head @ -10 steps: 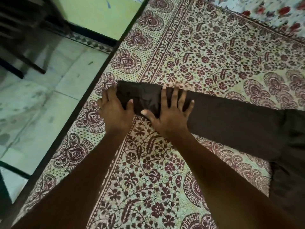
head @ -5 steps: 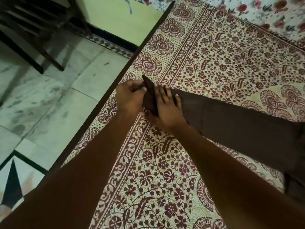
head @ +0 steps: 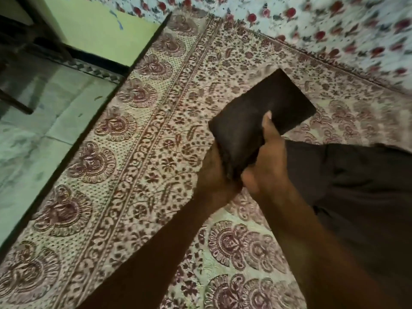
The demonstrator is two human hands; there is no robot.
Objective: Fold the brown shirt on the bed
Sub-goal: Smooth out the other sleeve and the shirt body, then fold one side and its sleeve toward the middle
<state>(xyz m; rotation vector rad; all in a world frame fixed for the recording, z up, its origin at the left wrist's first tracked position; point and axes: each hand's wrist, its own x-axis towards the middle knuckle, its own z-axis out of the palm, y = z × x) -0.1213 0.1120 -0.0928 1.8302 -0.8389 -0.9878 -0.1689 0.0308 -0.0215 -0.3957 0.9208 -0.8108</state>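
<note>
The brown shirt [head: 365, 188] lies on the bed's patterned cover [head: 138, 166], its body spreading to the right edge of the view. One long sleeve end [head: 263, 110] is lifted off the cover and points up and to the right. My left hand [head: 214, 175] grips the sleeve's lower left edge from beneath. My right hand [head: 267, 161] holds it from the right, thumb pressed flat on top of the cloth. The two hands sit close together at the sleeve's base.
The bed's dark edge [head: 73, 150] runs diagonally from bottom left to top centre, with tiled floor [head: 33, 134] beyond it. A second floral cloth [head: 323, 25] covers the far top right. A dark chair leg [head: 15, 103] stands on the floor.
The sleeve end lay flat on the cover under both hands a second ago. Both hands then took hold of it and lifted it up and toward the right, over the shirt.
</note>
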